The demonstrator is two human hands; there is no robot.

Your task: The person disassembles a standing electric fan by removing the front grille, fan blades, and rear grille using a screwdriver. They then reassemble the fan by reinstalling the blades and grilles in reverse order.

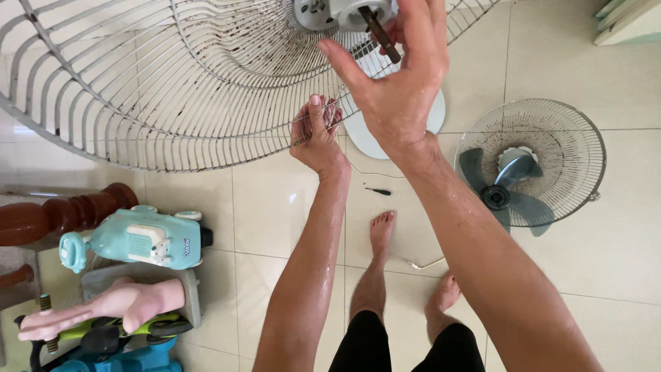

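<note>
Head view. I see the left hand point(318, 134) with fingers curled around the lower wires of the white fan guard point(158, 89), gripping its rim. The right hand point(399, 76) sits higher, at the motor hub point(344, 12), fingers spread, thumb out; fingertips hidden behind the rusty shaft point(379, 34) (a grip, I cannot tell). On the tiled floor point(606, 262): a small screwdriver point(378, 191), a second fan point(530, 165).

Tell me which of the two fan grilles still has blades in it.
The smaller grille lying on the floor at the right: blue-grey blades sit inside it. The big grille that the left hand grips by its rim holds no blades.
</note>
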